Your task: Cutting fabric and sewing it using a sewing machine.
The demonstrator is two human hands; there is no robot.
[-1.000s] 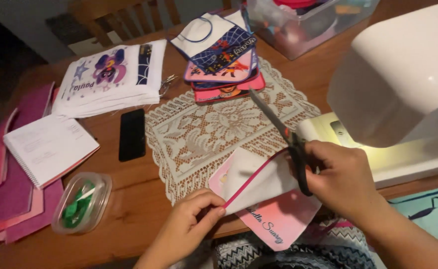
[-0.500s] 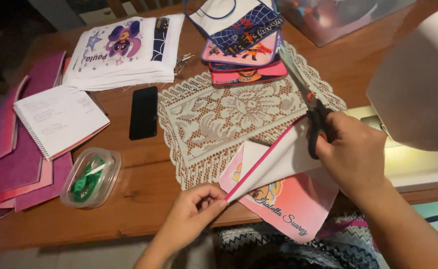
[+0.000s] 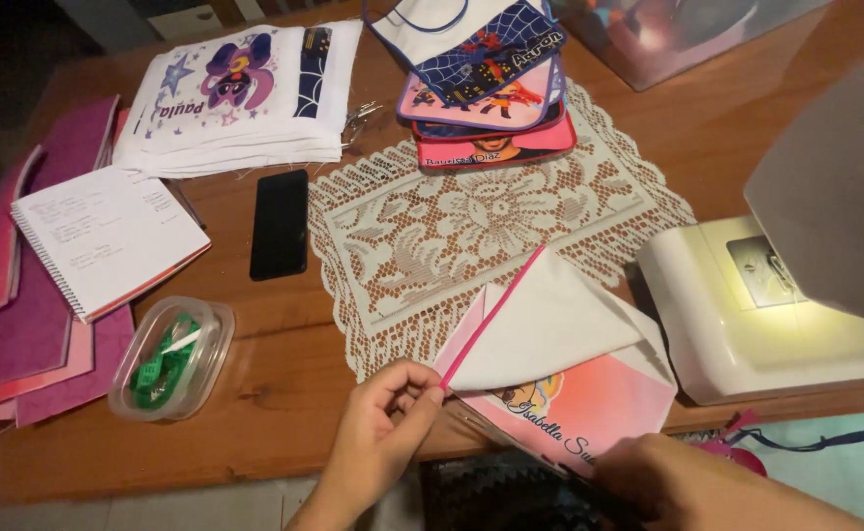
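Hands are working at the near edge of a wooden table (image 3: 727, 128). The left hand (image 3: 378, 433) is pinching the corner of a pink and white cloth (image 3: 560, 364) between thumb and fingers. It is gripping the pink edge tape right at the cloth's left tip.

The right hand (image 3: 688, 477) is lying low at 5 o'clock from the cloth, touching its near edge. Its fingers are curling around dark scissors (image 3: 511, 447), whose thin blade is lying under the cloth's near edge. Most of this hand is cut off by the picture's edge.

The cloth is lying partly on a lace mat (image 3: 471, 226) and partly hanging over the table edge. Its white side is folding over a pink side with a cartoon picture.

At 3 o'clock from the cloth a white sewing machine (image 3: 776, 315) is sitting with its light shining. At 12 o'clock, past the mat, a pile of bright cloths (image 3: 486, 88) is lying. At 10 o'clock a black phone (image 3: 280, 224) is lying flat, with a stack of white cloths (image 3: 240, 93) beyond it. At 9 o'clock a small clear box (image 3: 169, 359) with green things inside is sitting, next to an open notebook (image 3: 108, 236). Pink sheets (image 3: 19, 334) are lying at the far left.
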